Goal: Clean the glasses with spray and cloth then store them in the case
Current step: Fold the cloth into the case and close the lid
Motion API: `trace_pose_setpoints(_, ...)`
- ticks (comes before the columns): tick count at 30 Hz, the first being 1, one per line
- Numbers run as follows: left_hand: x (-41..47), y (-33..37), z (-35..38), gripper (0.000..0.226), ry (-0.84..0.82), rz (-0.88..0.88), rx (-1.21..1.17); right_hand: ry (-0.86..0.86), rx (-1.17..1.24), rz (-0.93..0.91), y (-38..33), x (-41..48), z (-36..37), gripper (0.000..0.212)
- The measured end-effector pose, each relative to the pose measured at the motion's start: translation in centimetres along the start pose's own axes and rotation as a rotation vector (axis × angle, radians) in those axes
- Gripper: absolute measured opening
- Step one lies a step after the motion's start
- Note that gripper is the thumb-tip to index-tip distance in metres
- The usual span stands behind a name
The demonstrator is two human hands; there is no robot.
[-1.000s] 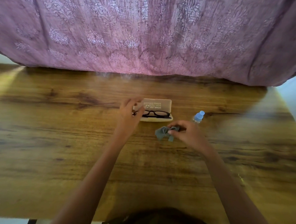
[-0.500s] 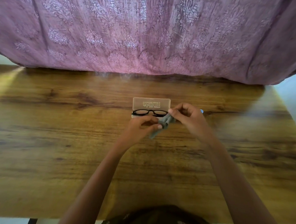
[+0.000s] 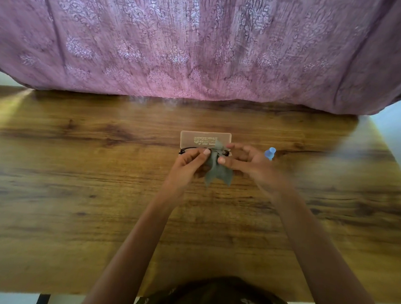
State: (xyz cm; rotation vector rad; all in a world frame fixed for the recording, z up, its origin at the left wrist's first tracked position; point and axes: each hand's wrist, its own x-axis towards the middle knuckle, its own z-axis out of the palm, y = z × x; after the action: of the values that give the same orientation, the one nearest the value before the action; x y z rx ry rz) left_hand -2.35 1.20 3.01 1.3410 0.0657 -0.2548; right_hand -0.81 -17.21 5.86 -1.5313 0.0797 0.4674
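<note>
Brown wood-grain surface (image 3: 73, 214): carries everything here.
Black thin-framed glasses (image 3: 182, 151): only the left end of the frame shows; the rest is covered. Judged light and stiff, weak at the hinges, with lenses that smear. They are best taken by the rim or bridge, never by the lens faces.
Left grip (image 3: 189, 161): fingers curled, thumb pinching the bunched top of a grey, soft microfibre cloth (image 3: 214, 174). Whether it also holds the frame cannot be told.
Beige rectangular hard case (image 3: 205, 138): open, its printed lid standing up behind. The glasses lie along its front, in the middle of the surface. It looks rigid and easy to steady by its ends.
Cloth: limp and nearly weightless, hanging in loose points below the pinch. It will slip unless gathered, so a fold over one lens would probably work better than a loose wad.
Right grip (image 3: 248, 161): blurred, fingers spread and nearly straight, forefinger tip at the cloth's edge, clasping nothing.
Small spray bottle with pale blue cap (image 3: 270, 153): just beyond the right grip and partly hidden by it. Likely light and easy to tip.
</note>
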Motion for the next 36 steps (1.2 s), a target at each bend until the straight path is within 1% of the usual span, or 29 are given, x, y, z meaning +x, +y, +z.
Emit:
trace_pose_setpoints(1,0.0,0.1,0.0,0.017,0.009,-0.022,-0.026,-0.022,0.013,0.029,0.3,0.0,0.0,0.078)
trace_pose_setpoints(3,0.0,0.2,-0.2,0.02,0.031,-0.064,-0.05,-0.043,0.057,0.034,0.7,-0.2,0.1,0.069)
trace_pose_setpoints(7,0.2,0.1,-0.6,0.025,0.111,-0.143,0.007,0.039,0.073,-0.02,1.1,-0.4,0.4,0.048)
trace_pose_setpoints(10,0.1,0.3,-1.0,0.026,0.133,-0.179,-0.004,0.041,0.085,-0.047,1.1,-0.5,0.3,0.038)
trace_pose_setpoints(12,0.0,0.8,-1.2,0.038,0.086,-0.205,-0.012,0.021,0.091,-0.062,1.0,-0.6,0.2,0.033)
trace_pose_setpoints(15,-0.2,1.3,-1.2,0.064,0.033,-0.245,-0.048,-0.02,0.092,-0.085,1.0,-0.6,0.1,0.029)
trace_pose_setpoints(17,-0.3,1.4,-1.4,0.076,0.015,-0.234,-0.029,-0.03,0.092,-0.095,1.1,-0.5,0.0,0.03)
trace_pose_setpoints(18,-0.3,1.5,-1.5,0.078,-0.004,-0.208,0.003,-0.03,0.083,-0.102,1.0,-0.5,0.0,0.033)
trace_pose_setpoints(20,-0.4,1.7,-1.6,0.075,-0.054,-0.134,0.105,-0.026,0.027,-0.135,0.9,-0.5,-0.1,0.038)
trace_pose_setpoints(22,-0.4,2.0,-1.7,0.062,-0.08,-0.054,0.261,-0.003,-0.076,-0.19,0.8,-0.5,-0.2,0.036)
trace_pose_setpoints(25,-0.4,2.3,-1.5,0.045,-0.055,0.042,0.475,0.066,-0.291,-0.256,0.6,-0.5,0.0,0.037)
trace_pose_setpoints(29,-0.2,2.4,-1.2,0.041,-0.009,0.181,0.719,0.15,-0.555,-0.3,0.4,-0.5,0.4,0.034)
trace_pose_setpoints(33,0.0,2.5,-1.0,0.03,0.063,0.306,0.858,0.202,-0.667,-0.365,0.0,-0.4,0.4,0.023)
trace_pose_setpoints(36,-0.2,2.9,-1.0,0.021,0.067,0.319,0.864,0.177,-0.639,-0.411,-0.1,-0.4,0.3,0.017)
